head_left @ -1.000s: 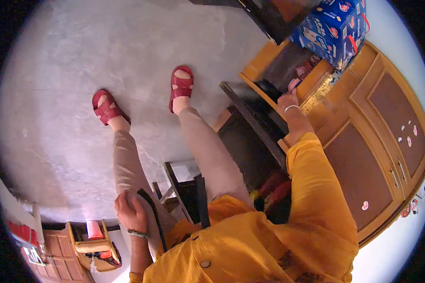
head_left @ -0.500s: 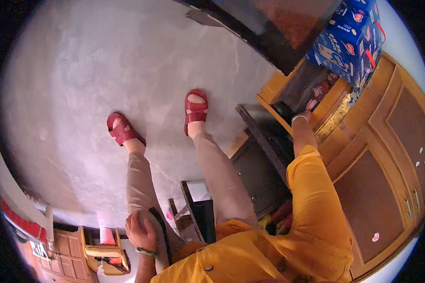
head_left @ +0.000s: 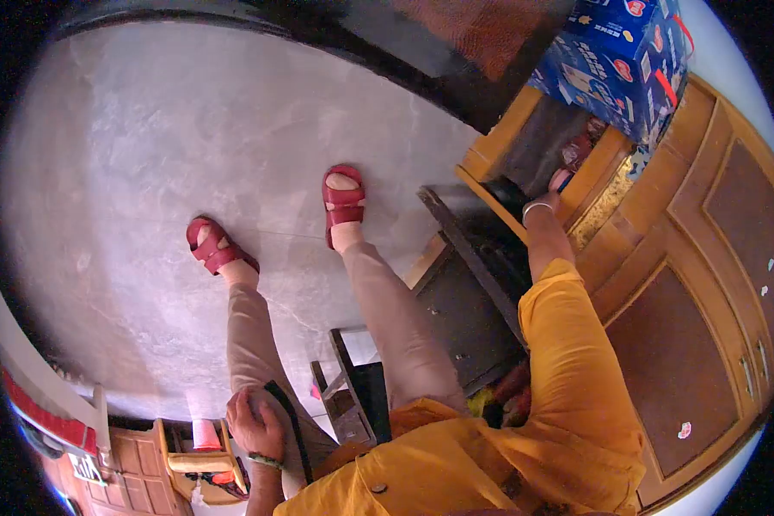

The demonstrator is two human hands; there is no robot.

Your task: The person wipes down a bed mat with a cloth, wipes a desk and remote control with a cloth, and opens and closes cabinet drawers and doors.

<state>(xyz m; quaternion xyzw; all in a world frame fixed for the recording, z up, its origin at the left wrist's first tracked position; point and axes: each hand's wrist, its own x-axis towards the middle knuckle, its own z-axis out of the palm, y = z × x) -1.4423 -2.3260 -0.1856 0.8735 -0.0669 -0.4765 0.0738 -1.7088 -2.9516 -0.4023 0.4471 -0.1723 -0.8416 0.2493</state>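
Note:
My left hand [head_left: 256,426] lies on my left thigh, its fingers stretched over the grey-beige trouser leg [head_left: 251,344]. A dark strap [head_left: 291,421] crosses the leg beside it. My right hand [head_left: 549,199], with a white bracelet at the wrist, reaches into an open wooden drawer [head_left: 499,129] on the right. Its fingers are mostly hidden at the drawer's edge, near a small dark blue item [head_left: 561,179]; whether they grip it I cannot tell. Dark red wrapped things [head_left: 580,150] lie further inside the drawer.
A blue printed carton [head_left: 606,73] with red handles stands over the drawer, by a wooden cabinet [head_left: 671,370]. A dark table [head_left: 456,52] is ahead. Black furniture [head_left: 464,310] stands beside my right leg. Red sandals [head_left: 344,198] are on my feet. A pink cup [head_left: 205,433] is at lower left.
The view has shifted slightly, so more of the dark table shows at the top. My right hand is still at the drawer, and my left hand stays on my thigh.

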